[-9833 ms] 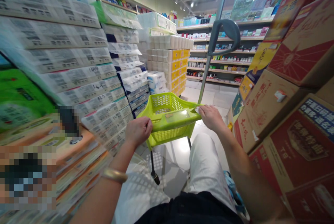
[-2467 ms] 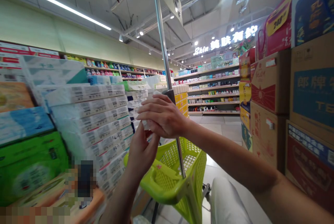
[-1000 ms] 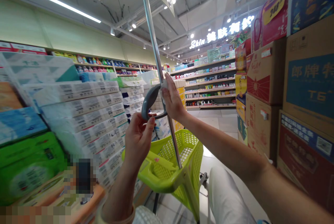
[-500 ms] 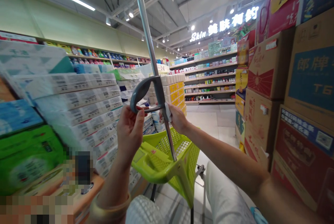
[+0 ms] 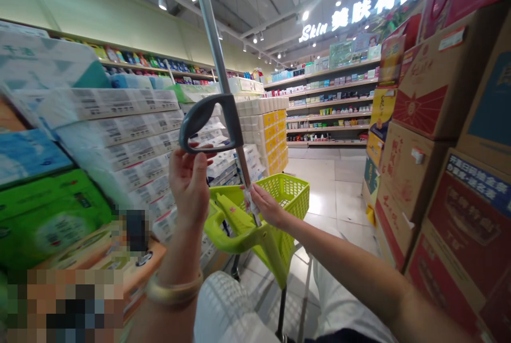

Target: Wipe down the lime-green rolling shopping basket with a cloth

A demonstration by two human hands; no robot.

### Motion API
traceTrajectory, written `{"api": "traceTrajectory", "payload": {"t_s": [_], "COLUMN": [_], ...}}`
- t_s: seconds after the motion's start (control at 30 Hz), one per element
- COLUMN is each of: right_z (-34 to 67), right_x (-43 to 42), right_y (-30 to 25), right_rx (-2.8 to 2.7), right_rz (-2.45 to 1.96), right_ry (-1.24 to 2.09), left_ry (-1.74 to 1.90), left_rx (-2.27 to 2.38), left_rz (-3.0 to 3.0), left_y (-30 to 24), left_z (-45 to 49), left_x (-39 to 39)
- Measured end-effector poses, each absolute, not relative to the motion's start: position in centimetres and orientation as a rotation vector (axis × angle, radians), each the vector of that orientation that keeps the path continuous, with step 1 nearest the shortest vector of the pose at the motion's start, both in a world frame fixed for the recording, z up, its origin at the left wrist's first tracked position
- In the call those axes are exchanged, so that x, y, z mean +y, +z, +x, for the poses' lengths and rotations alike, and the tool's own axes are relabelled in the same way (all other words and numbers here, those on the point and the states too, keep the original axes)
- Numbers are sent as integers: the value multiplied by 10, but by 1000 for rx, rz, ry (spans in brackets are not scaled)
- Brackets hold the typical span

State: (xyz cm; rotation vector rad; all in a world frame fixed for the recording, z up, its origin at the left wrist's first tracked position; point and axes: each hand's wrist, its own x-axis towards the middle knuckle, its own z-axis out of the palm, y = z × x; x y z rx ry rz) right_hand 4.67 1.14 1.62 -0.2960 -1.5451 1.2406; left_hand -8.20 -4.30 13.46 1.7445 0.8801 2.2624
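Observation:
A silver metal pole (image 5: 211,26) rises from the lime-green shopping cart (image 5: 235,242) in front of me. A grey loop-shaped handle (image 5: 235,122) is fixed on it. My left hand (image 5: 189,183) is at the handle's lower bar, with the thumb in front and fingertips behind it. Lower down, just above the cart's rim, my right hand (image 5: 266,204) is closed round the pole with a white wipe (image 5: 251,210) pressed against the metal. Part of the wipe is hidden by the fingers.
Stacked tissue packs (image 5: 131,119) stand on the left, with yellow-and-white packs (image 5: 275,135) beyond the cart. Cardboard cartons (image 5: 427,87) pile up close on the right. Product shelves (image 5: 331,103) line the back, past a tiled floor (image 5: 319,172). My knees flank the cart.
My right hand has slid down the pole with the wipe, from just below the handle to near the cart. My left hand stays at the handle. The view has shifted slightly.

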Motion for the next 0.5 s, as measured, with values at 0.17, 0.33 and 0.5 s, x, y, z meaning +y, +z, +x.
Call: {"api": "traceTrajectory", "payload": {"t_s": [0.17,0.33,0.5], "right_z": [38,39,53], "right_x": [9,-1,-5], "right_y": [-31,-49,-66], "right_rx": [-1617,-1641,-1725], "right_rz": [-416,-455,-558], "right_ry": [1098,919,612], "left_ry": [1991,1580,1414], "left_rx": [994,1225,1245], "left_rz": [1678,1639,1569], "left_y": [77,27,18], "left_z": [-68,-56,-47], "left_x": [-32,-24,-26]}}
